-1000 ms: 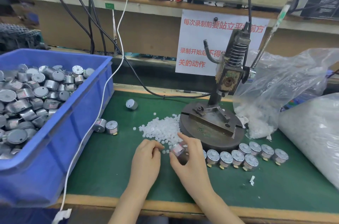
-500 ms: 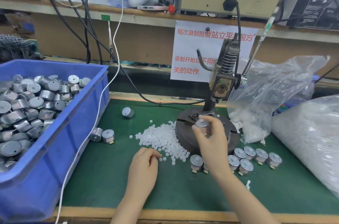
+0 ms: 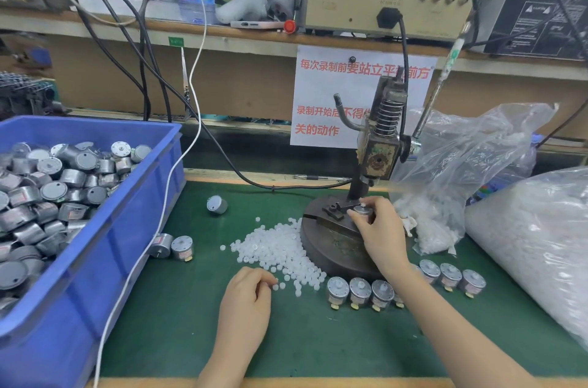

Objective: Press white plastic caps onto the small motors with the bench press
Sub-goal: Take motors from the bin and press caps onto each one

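Head cam, my right hand (image 3: 381, 238) gripping a motor (image 3: 362, 209) on the bench press (image 3: 378, 146) base, mid green mat (image 3: 191, 324), my left hand (image 3: 248, 298) curled at the cap pile (image 3: 276, 244) near edge, can't tell if pinching one.

Right hand (image 3: 380, 235) holds a small silver cylindrical motor (image 3: 362, 210) on the dark round-based bench press (image 3: 337, 241); left hand (image 3: 246, 301) rests beside the pile of small white plastic caps (image 3: 276, 247).

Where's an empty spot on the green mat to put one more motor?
Bare green mat lies between the blue plastic crate and the left hand, also front right, beside the big clear bag. Crowded: the white plastic cap pile and silver motor row.
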The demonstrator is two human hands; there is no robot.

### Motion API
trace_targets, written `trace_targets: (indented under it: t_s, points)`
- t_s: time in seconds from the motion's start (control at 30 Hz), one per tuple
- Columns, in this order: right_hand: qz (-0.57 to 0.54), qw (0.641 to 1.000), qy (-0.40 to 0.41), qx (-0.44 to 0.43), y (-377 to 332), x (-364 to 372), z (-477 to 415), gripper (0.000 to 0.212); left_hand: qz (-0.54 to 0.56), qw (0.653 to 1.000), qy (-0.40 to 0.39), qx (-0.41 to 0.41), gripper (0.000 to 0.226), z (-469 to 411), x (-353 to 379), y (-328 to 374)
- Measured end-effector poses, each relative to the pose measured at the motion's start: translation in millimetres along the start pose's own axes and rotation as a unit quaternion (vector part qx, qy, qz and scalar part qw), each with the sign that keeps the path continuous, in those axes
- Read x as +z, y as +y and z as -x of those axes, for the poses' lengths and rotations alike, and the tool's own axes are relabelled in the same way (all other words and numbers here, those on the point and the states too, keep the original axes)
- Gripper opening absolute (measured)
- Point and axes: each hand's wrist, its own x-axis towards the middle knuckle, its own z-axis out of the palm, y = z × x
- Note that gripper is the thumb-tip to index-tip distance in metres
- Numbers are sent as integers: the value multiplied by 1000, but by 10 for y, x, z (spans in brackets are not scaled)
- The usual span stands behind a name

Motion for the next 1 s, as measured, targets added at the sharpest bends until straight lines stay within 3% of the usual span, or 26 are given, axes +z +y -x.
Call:
trace_targets:
  t_s: [0.37,0.57,0.73,0.83,0.93,1.0]
  points:
    - [28,996,-78,-21,64,-124,-6,51,19,1000,-3,-3,41,14,-8,17]
    - [21,998,-46,23,103,-146,-41,61,24,1000,-5,-9,41,15,-10,22]
    - [47,996,-72,16,42,-103,-94,60,16,1000,-5,-4,39,16,-12,13]
    - [-61,990,-98,83,3,-124,-171,60,17,1000,-7,-10,38,20,-9,14]
    - [-327,918,-21,223,-57,-302,-357,54,25,1000,-6,-13,40,21,-11,9]
    - [-408,884,31,228,-125,-502,-533,58,24,1000,-8,-12,40,15,-7,7]
